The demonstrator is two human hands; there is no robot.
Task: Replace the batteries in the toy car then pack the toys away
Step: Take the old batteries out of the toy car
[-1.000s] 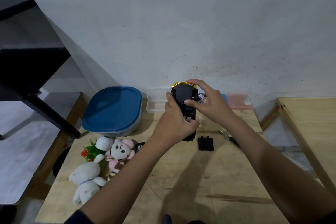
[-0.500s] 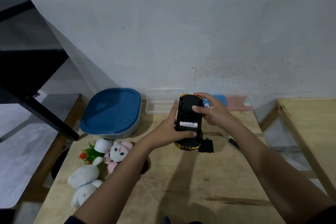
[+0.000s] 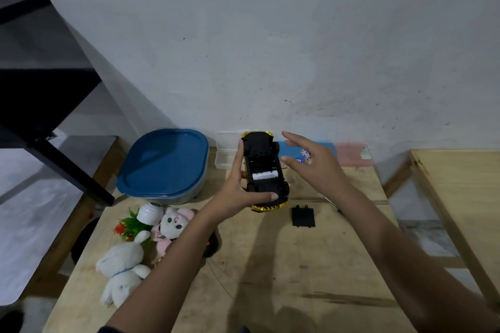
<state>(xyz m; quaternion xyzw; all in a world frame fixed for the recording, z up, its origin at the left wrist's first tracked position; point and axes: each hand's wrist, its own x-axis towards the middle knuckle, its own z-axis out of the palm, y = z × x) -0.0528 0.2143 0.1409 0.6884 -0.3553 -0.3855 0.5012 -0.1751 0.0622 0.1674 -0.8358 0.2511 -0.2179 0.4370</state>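
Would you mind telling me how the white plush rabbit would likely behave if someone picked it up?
The white plush rabbit lies slumped on the table, limbs splayed, so it would probably flop. Its fuzzy stuffed body suggests it is light, easy to grip, and unlikely to roll or break.

The wooden table [image 3: 311, 265] bears a blue-lidded container [image 3: 165, 165], plush toys [image 3: 127, 267] and a black battery cover [image 3: 303, 217].

Screwdriver [image 3: 336, 207] mostly hidden behind right forearm. Black object [image 3: 212, 246] under left forearm unidentifiable. Battery [image 3: 265, 175] label unreadable. Clear box [image 3: 226, 155] partly behind toy car [image 3: 263, 170].
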